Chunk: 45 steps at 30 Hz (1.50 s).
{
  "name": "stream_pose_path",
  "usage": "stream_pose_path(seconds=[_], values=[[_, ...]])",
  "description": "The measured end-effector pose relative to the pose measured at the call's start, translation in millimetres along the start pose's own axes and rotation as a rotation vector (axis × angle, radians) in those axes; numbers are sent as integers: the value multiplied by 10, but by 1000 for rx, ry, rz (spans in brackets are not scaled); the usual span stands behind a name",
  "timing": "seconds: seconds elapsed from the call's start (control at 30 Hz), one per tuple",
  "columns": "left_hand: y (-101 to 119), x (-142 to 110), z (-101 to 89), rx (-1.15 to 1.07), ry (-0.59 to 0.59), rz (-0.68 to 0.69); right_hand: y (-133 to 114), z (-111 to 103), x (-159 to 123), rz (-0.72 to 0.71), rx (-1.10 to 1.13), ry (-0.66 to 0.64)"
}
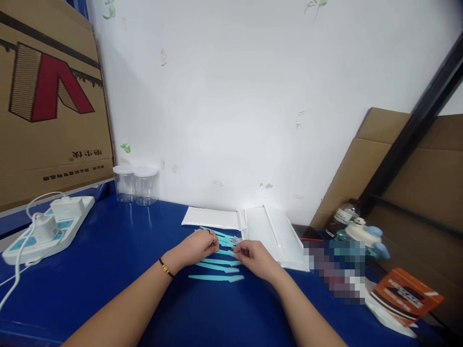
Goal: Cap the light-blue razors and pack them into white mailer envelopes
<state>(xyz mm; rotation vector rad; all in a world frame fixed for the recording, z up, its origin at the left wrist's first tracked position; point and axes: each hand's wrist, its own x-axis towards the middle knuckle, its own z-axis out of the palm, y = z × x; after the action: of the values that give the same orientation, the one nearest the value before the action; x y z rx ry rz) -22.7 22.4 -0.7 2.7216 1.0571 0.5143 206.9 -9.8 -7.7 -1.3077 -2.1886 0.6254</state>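
Several turquoise eyebrow razors point(216, 278) lie in a loose row on the blue table, mostly side by side, with their pale blade ends to the right. My left hand point(198, 246) is closed over the handle side of one razor in the row's middle; its fingertips are partly hidden. My right hand point(256, 259) pinches at the blade end of that same razor point(226, 252). Behind my hands, more razors lie near a small clear piece point(236, 239), too small to name. My left wrist wears a dark band with a gold-coloured piece.
White padded mailers point(213, 218) lie against the wall. At left stand two clear lidded jars point(145, 188), a power strip point(68, 229) with cables and a large cardboard box point(54, 106). To the right are a phone point(307, 233), bottles and an orange packet point(407, 296).
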Motion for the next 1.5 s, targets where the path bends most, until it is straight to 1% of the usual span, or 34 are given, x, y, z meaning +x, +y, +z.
stream_pose_path(seconds=[0.1, 0.17, 0.23, 0.3, 0.37, 0.47, 0.6, 0.77, 0.87, 0.93, 1.03, 1.13, 1.2, 1.33, 1.5], values=[[22, -23, -23, -31, -102, -4, -40, -5, -13, -9, -23, -50], [-3, -23, -27, -46, -126, -44, -35, -26, -3, -17, -60, -29], [-57, -14, -15, -29, -73, -82, -9, -47, 19, -22, -143, 61], [-126, -2, 12, 31, 24, -113, 29, -52, 45, -6, -251, 156], [-191, 8, 43, 101, 87, -139, 63, -31, 69, 14, -334, 186], [-247, 22, 75, 139, 62, -155, 90, 26, 95, 21, -375, 149], [-253, 38, 80, 150, 31, -145, 97, 71, 105, 34, -393, 108], [-241, 38, 72, 145, 40, -133, 97, 58, 113, -56, -574, 82], [-247, 35, 74, 134, 41, -131, 82, 50, 131, -73, -663, 71], [-254, 32, 76, 132, 46, -130, 67, 41, 129, -75, -641, 63], [-259, 24, 75, 124, 48, -129, 46, 14, 97, -80, -484, 43], [-252, 18, 68, 113, 42, -134, 25, -16, 58, -44, -365, 50], [-243, 16, 61, 103, 38, -141, 8, -25, 46, -11, -347, 46], [-228, 14, 49, 87, 37, -144, -18, -22, 49, 24, -321, -2], [-222, 10, 54, 54, 25, -128, 7, -35, 51, 58, -274, -6]])
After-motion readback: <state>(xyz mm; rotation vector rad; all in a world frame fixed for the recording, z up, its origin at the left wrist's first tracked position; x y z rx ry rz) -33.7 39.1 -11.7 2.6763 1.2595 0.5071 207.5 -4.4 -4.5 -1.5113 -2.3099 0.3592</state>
